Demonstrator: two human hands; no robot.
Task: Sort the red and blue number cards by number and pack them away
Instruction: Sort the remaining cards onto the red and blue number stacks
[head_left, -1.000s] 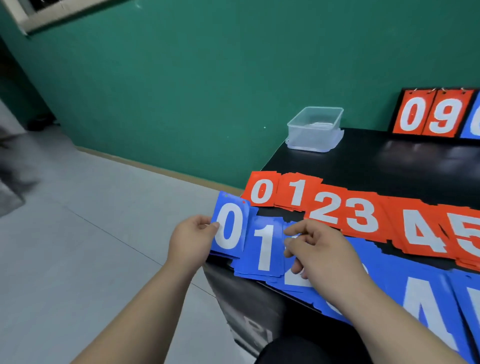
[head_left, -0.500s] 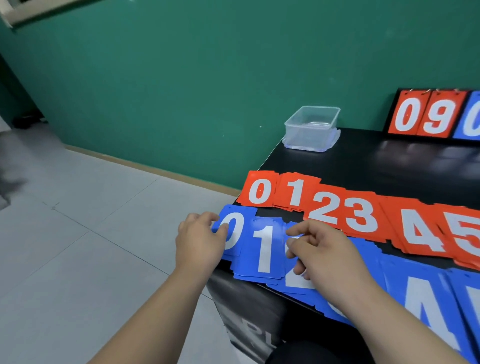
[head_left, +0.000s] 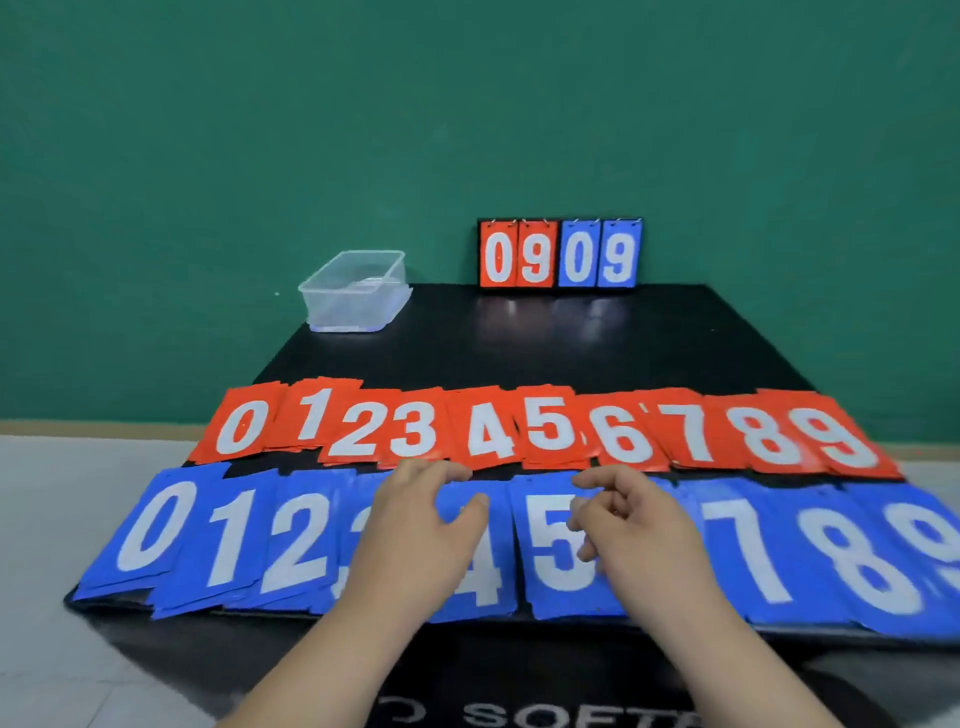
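Green wall (head_left: 467, 130) behind; grey floor (head_left: 78, 519) to the left, below the table edge. The black table (head_left: 519, 353) carries everything.

Blue number cards (head_left: 228, 540): near row, small piles reading 0 to 9 from left to right, overlapping and reaching the table's front edge. The 0 pile lies at the front left corner.

Red number cards (head_left: 550, 426): second row just behind, 0 to 9, the piles overlapping. The 0 pile juts past the left edge.

Beyond the red row the tabletop lies bare up to the far edge.

Scoreboard stand (head_left: 560, 253): upright at the far edge by the wall, showing red 0 9 and blue 0 9.

Clear plastic container (head_left: 356, 291): far left corner, lidless, well apart from both rows.

My left hand (head_left: 415, 535): over the blue 3 and 4, fingers loosely bent, thumb spread, gripping nothing.

My right hand (head_left: 639, 530): hiding the blue 6, fingers curled inward; whether they pinch a card I cannot tell, as the frame is blurred.
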